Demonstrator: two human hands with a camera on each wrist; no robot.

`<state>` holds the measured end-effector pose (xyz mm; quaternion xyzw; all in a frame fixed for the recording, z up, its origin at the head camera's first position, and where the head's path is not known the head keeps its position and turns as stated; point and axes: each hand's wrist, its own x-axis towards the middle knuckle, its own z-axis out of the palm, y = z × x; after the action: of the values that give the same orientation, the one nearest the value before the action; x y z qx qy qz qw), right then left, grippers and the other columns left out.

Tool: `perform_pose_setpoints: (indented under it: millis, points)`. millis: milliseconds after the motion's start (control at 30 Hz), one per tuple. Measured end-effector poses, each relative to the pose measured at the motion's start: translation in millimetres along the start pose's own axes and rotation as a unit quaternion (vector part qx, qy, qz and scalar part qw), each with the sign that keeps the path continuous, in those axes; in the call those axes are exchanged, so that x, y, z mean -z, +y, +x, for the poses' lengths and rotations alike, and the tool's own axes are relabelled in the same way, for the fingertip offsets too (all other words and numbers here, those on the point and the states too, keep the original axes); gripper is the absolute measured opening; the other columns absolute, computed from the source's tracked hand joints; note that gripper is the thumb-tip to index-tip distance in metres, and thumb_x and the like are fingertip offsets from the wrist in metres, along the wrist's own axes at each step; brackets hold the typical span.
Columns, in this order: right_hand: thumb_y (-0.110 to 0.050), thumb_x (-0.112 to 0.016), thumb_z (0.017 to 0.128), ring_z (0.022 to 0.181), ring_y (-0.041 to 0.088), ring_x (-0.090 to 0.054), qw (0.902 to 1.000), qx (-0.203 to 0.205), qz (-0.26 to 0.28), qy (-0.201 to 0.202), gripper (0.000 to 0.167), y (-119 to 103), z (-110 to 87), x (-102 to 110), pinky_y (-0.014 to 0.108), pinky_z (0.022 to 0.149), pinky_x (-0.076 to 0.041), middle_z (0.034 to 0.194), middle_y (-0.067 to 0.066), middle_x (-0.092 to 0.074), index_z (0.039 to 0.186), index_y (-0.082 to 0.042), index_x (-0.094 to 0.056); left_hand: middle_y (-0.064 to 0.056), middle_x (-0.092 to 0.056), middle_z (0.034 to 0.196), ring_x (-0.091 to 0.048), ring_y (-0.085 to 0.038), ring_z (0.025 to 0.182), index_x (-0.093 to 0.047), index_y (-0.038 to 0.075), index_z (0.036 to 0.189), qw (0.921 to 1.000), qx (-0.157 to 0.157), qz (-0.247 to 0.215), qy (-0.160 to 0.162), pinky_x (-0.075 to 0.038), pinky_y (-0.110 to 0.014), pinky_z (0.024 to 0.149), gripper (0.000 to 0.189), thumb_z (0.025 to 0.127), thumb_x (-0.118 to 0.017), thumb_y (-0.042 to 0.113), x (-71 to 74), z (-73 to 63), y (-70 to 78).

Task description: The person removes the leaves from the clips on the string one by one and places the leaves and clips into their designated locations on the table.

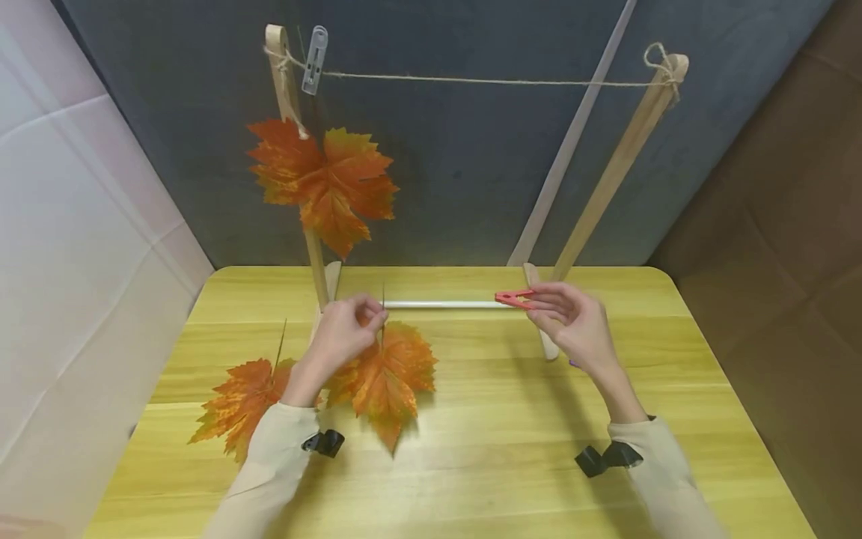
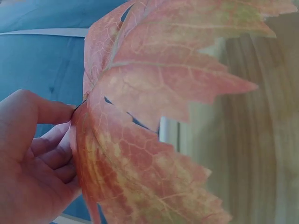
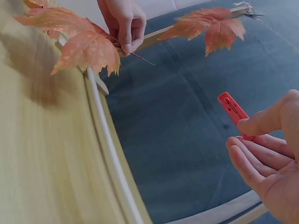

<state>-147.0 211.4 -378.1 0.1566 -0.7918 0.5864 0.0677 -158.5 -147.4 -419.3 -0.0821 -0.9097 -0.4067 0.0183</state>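
Note:
My left hand (image 1: 345,327) pinches the thin stem of an orange artificial maple leaf (image 1: 393,374), which hangs below the fingers over the table. In the left wrist view the leaf (image 2: 154,79) fills much of the picture, thumb and fingertips at its stem base. On the right, my right hand (image 1: 572,318) holds a red clothespin (image 1: 513,299) between thumb and fingers, its nose pointing left toward the leaf. The right wrist view shows the clothespin (image 3: 233,112) pinched at its handle end. Above, a string (image 1: 458,78) runs between two wooden posts, and a clear clothespin (image 1: 314,60) clips another leaf (image 1: 330,183) there.
A third leaf (image 1: 242,404) lies on the wooden table (image 1: 498,464) beside my left forearm. The left post (image 1: 315,262) and right post (image 1: 613,172) rise at the back, joined low down by a white rod (image 1: 444,305). A dark backdrop (image 1: 458,180) stands behind.

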Motion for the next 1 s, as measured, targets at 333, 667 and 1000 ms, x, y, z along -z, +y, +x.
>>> perform_pose_setpoints:
  millis: [333,667,1000]
  points:
    - [0.007,-0.071,0.088,0.096,-0.002,-0.07,0.9993,-0.035,-0.009,0.012,0.034,25,-30.1,9,0.017,0.086,-0.056,0.115,0.034,-0.068,0.121,0.012,-0.062,-0.007,-0.069,0.083,-0.058,-0.017,0.068,-0.069,0.009,0.097,0.9997,0.018,-0.007,-0.013,-0.049,-0.032,0.06,0.012,0.097,-0.066,0.02,-11.2,0.6,-11.0]
    - [0.012,-0.068,0.088,0.096,0.0,-0.07,0.9966,-0.075,-0.012,0.034,0.034,48,-61.4,19,0.018,0.086,-0.056,0.116,0.036,-0.065,0.122,0.013,-0.061,-0.009,-0.067,0.085,-0.056,-0.019,0.067,-0.068,0.007,0.098,0.9981,0.042,-0.021,-0.039,-0.047,-0.033,0.057,0.014,0.098,-0.065,0.021,-22.2,-2.0,-21.1]
    - [0.012,-0.067,0.089,0.096,0.0,-0.07,0.9926,-0.109,-0.003,0.054,0.035,63,-78.7,22,0.018,0.087,-0.056,0.115,0.024,-0.071,0.123,0.014,-0.06,-0.007,-0.07,0.085,-0.058,-0.016,0.068,-0.071,0.008,0.097,0.9985,0.038,-0.002,-0.039,-0.049,-0.03,0.059,0.013,0.097,-0.067,0.02,-35.7,-3.5,-30.5]
